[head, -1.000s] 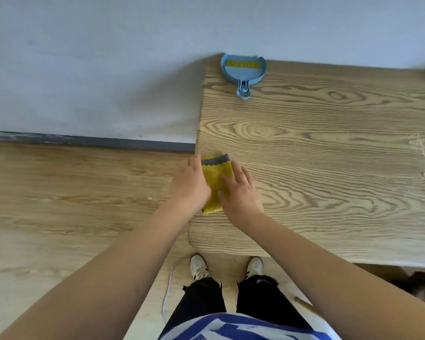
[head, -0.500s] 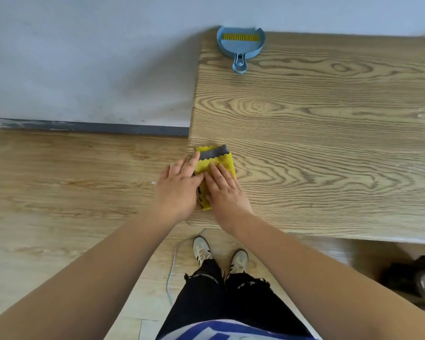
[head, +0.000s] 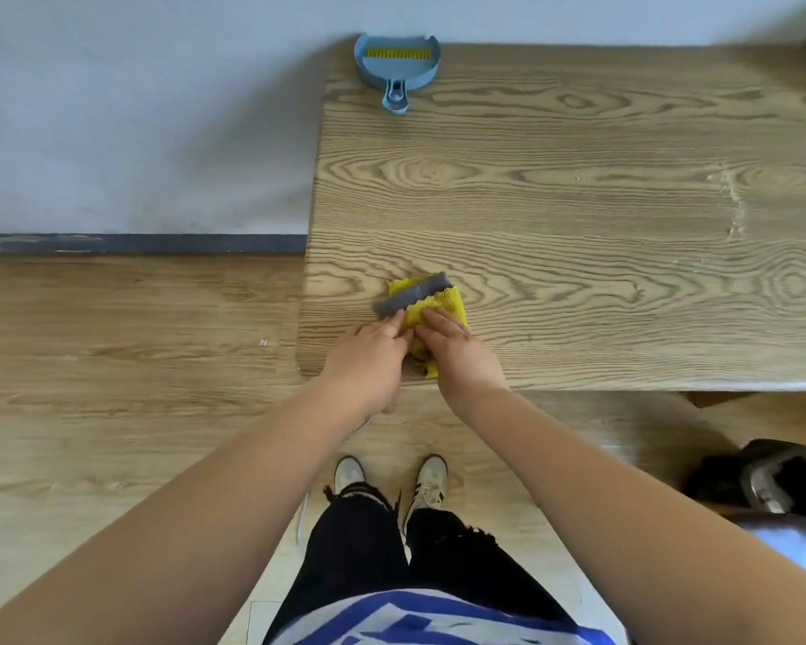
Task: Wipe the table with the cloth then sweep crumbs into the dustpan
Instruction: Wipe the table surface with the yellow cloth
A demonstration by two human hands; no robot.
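Observation:
A yellow cloth (head: 433,297) with a grey edge lies folded on the wooden table (head: 578,235), near its front left corner. My left hand (head: 368,360) touches the grey edge with its fingertips. My right hand (head: 457,351) presses on the yellow part with fairly straight fingers. The cloth's near end is bunched between the two hands. A blue dustpan (head: 396,69) holding a yellow-bristled brush sits at the far left corner, handle pointing toward me. Pale crumbs (head: 736,202) lie in a line on the right part of the table.
The table's left edge runs just left of my hands, with wood floor (head: 136,342) and a grey wall beyond. My feet stand below the front edge. A dark chair (head: 773,486) sits at the lower right.
Both hands and the cloth have shifted right, away from the table's left edge. The grey edge has turned to a slant.

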